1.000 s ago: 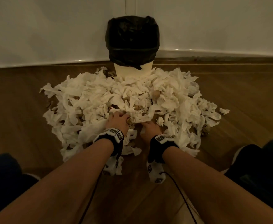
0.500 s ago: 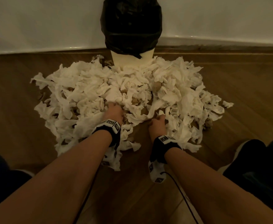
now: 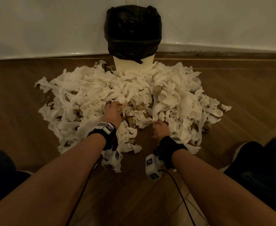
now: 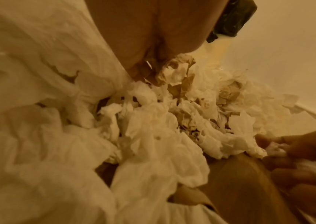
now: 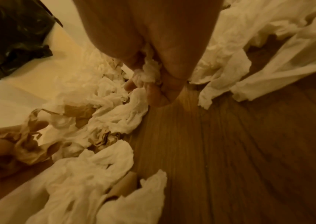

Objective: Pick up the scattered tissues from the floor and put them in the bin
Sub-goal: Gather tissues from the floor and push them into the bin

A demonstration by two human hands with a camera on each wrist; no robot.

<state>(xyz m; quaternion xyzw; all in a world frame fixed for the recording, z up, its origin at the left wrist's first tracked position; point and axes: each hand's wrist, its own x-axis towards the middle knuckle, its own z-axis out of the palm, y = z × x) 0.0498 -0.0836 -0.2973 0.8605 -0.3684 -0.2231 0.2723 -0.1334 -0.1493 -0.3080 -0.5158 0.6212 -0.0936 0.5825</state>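
A wide heap of white tissues [image 3: 125, 88], with brown crumpled ones mixed in, lies on the wooden floor in front of the bin [image 3: 133, 62]. The bin is white, lined with a black bag [image 3: 132, 30], and stands against the wall. My left hand [image 3: 116, 104] is dug into the near middle of the heap, its fingers curled around a brown crumpled tissue [image 5: 26, 145]. My right hand [image 3: 155, 123] is at the heap's near edge and grips a small white tissue wad [image 5: 149, 71] between thumb and fingers.
Bare wooden floor [image 3: 142, 193] lies between my forearms and on both sides of the heap. A white wall with a skirting board [image 3: 215, 51] runs behind the bin. My dark-clothed knees [image 3: 256, 160] are at the lower corners. Cables trail from the wrist cameras.
My hands have spread slightly apart, the right one shifting to the right along the heap's near edge. The left hand has pushed a little deeper into the heap.
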